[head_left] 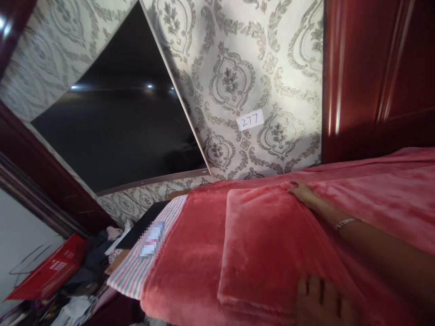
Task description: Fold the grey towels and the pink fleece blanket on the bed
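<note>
A folded red plush blanket point(261, 244) lies in a thick, squared-off layer on a larger spread of the same red plush. At its far edge rests my right hand point(302, 192), a thin bangle round the wrist. The fingers of that hand are slightly apart and touch the fabric. My left hand point(322, 301) lies at the near edge of the fold, fingers stretched forward on the plush. The bottom of the frame cuts it off, and it is in shadow.
Beyond the plush's left edge shows a striped sheet point(129, 271) with a blurred patch. A television point(129, 113) hangs against the patterned wall, beside a paper label point(250, 119) marked 277. A red bag point(50, 269) and piled clothes stand at lower left. Dark red wood panelling point(367, 68) is at right.
</note>
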A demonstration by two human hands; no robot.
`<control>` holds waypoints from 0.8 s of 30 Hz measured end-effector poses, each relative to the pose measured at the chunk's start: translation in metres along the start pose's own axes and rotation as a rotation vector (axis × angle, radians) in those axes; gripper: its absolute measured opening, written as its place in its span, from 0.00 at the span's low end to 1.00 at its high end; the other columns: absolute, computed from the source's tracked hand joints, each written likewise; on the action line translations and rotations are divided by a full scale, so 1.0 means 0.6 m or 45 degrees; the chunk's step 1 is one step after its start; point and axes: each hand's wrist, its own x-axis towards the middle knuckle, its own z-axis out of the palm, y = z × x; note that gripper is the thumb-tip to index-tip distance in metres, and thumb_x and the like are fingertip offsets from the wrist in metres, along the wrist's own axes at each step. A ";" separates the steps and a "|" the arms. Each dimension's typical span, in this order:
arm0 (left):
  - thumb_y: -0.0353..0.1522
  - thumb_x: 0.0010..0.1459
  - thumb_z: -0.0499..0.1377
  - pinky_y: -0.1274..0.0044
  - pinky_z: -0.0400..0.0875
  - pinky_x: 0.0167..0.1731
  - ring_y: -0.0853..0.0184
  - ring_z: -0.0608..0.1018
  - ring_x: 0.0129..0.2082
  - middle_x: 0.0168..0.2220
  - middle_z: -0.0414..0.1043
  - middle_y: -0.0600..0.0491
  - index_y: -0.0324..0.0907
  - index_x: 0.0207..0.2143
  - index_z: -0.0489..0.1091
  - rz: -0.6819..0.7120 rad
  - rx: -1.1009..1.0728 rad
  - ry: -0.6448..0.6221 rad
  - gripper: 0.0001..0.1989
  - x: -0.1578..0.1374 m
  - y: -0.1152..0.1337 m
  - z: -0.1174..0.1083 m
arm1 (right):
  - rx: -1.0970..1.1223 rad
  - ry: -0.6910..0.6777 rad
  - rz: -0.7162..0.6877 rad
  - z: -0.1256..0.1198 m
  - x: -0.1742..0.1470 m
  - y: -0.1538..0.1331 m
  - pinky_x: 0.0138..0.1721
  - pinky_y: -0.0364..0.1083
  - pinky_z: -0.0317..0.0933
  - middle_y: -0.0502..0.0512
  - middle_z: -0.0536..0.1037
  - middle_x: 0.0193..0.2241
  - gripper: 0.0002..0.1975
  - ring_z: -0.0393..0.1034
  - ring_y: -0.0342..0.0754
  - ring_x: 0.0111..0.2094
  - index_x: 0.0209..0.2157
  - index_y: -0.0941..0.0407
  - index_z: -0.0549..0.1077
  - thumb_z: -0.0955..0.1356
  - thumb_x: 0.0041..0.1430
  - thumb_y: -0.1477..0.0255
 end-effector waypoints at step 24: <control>0.31 0.62 0.59 0.69 0.72 0.42 0.62 0.77 0.40 0.42 0.80 0.47 0.41 0.38 0.77 0.057 -0.088 -0.228 0.06 0.013 0.000 -0.017 | 0.030 -0.240 -0.010 -0.082 -0.100 -0.003 0.44 0.47 0.69 0.59 0.78 0.46 0.37 0.74 0.52 0.43 0.60 0.56 0.69 0.76 0.47 0.70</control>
